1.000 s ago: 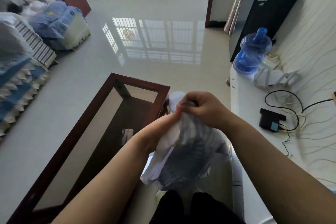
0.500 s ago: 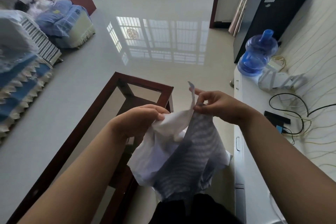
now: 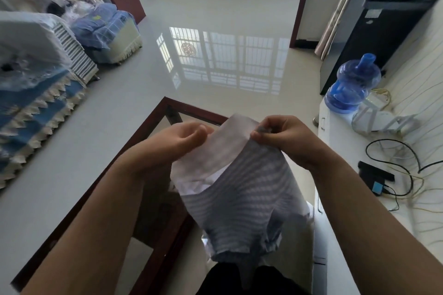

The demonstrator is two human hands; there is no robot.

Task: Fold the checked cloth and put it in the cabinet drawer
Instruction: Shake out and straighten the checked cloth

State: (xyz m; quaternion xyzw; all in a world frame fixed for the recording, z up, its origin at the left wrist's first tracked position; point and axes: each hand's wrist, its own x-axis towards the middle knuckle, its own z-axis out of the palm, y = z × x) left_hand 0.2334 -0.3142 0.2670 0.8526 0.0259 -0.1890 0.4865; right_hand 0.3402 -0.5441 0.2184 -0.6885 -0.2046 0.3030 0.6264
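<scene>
light: dim daylight | glare: window reflection on floor point(image 3: 223, 64) | blur: upper-left corner | edges: wide-angle bending

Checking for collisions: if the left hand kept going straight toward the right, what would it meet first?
Likely the white upper fold of the checked cloth, then the right hand pinching its corner; depth is uncertain.

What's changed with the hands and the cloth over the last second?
The hands have moved apart: the left hand drew off to the left and the right hand stayed near the top corner, so the bunched cloth is now spread open along its top edge. Both hands still grip it, and it still hangs in the air. The glass table and water bottle are unchanged.
</scene>
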